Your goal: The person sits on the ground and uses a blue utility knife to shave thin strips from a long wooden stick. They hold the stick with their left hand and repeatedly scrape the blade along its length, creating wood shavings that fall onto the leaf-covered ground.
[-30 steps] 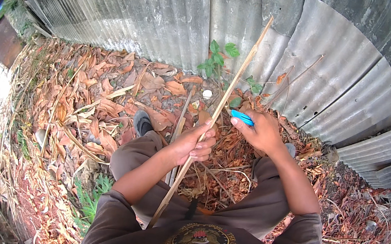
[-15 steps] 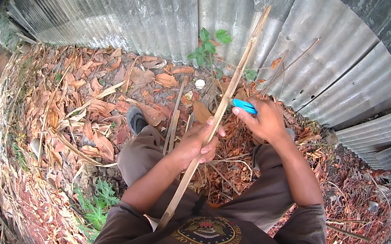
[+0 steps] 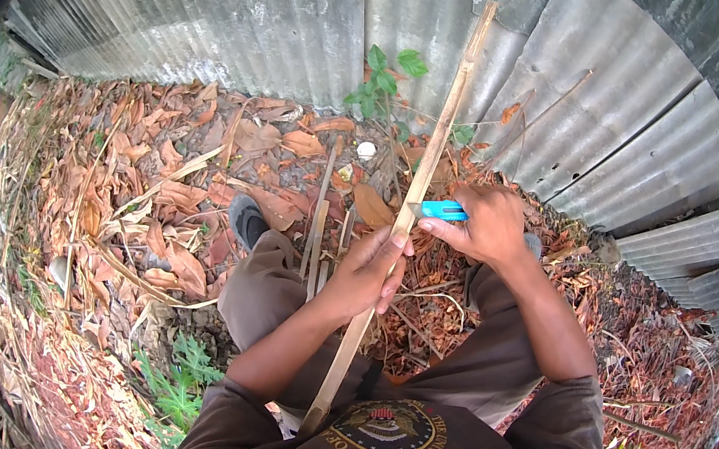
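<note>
A long, pale bamboo strip (image 3: pixel 435 151) slants from my lap up toward the metal sheeting. My left hand (image 3: pixel 364 268) grips it around its middle, fingers wrapped over it. In my right hand (image 3: pixel 486 224) is a blue utility knife (image 3: pixel 444 210), held by its handle. Its short blade points left and meets the right edge of the strip just above my left fingers. The strip's lower end lies against my dark shirt.
Corrugated metal sheets (image 3: pixel 224 13) form a wall ahead. Dry brown leaves (image 3: pixel 188 200) cover the ground around my feet. Several narrow strips (image 3: pixel 322 210) lie between my legs. A green plant (image 3: pixel 378 80) grows by the wall, and another leafy plant (image 3: pixel 181 379) is at lower left.
The knife has come slightly down and left along the strip, its blade now at the strip's edge. The strip stands a little steeper, its lower end shifted right.
</note>
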A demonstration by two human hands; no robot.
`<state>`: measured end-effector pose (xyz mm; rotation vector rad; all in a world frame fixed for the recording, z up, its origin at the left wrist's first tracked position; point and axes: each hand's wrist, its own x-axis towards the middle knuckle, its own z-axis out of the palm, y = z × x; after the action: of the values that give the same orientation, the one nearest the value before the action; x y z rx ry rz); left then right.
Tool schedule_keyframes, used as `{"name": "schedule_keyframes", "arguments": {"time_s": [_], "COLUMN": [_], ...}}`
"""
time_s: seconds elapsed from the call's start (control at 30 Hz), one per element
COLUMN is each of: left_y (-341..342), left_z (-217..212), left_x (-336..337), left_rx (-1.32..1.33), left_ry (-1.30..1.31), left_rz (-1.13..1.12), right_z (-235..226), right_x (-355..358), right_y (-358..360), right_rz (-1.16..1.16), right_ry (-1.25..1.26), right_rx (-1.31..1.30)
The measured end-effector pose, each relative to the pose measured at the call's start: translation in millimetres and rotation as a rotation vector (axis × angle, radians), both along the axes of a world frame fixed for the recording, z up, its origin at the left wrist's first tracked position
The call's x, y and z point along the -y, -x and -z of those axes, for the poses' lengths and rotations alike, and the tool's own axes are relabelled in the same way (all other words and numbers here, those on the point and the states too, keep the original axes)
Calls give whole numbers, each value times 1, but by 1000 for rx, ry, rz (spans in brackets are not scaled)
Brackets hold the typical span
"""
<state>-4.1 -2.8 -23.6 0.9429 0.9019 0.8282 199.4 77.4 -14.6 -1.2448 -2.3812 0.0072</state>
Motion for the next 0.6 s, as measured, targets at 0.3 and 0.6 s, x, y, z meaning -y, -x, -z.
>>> {"name": "schedule_keyframes", "arguments": {"time_s": [0.3, 0.6], "left_y": [6, 8], "left_z": [1, 0], "left_x": [4, 15], "left_rx": [-35, -49], "left_ry": [17, -18], "left_rz": [-23, -16], "right_z": [13, 13], "right_x": [-6, -16], "right_y": [7, 1], "right_rz": [27, 76], "right_ry": [-77, -84], "right_rx": [-5, 20]}}
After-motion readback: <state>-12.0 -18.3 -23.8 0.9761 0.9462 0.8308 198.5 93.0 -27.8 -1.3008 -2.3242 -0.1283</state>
